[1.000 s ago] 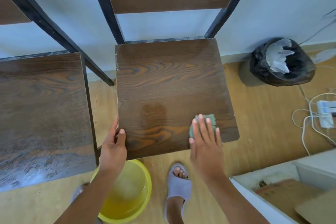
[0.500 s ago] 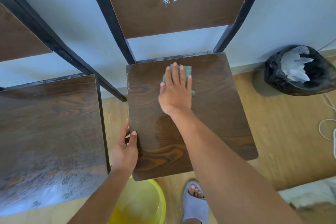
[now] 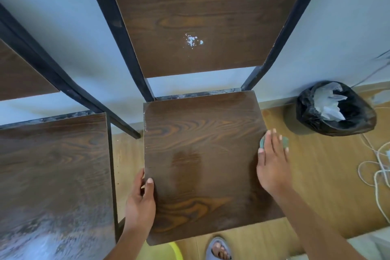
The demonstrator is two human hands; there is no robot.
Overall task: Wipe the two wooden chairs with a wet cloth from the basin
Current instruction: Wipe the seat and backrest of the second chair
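Small green cloth (image 3: 283, 142) at right edge of dark wood-grain chair seat (image 3: 202, 154), under right hand (image 3: 273, 167), fingers flat, pressing it. Left hand (image 3: 140, 202) grips seat's left edge. Second wooden chair (image 3: 52, 175) beside, left.

The left hand (image 3: 140, 202) curls its fingers under and its thumb over an edge, forearm reaching up from below, while the right hand (image 3: 273, 167) lies flat, fingers spread and pointing forward.
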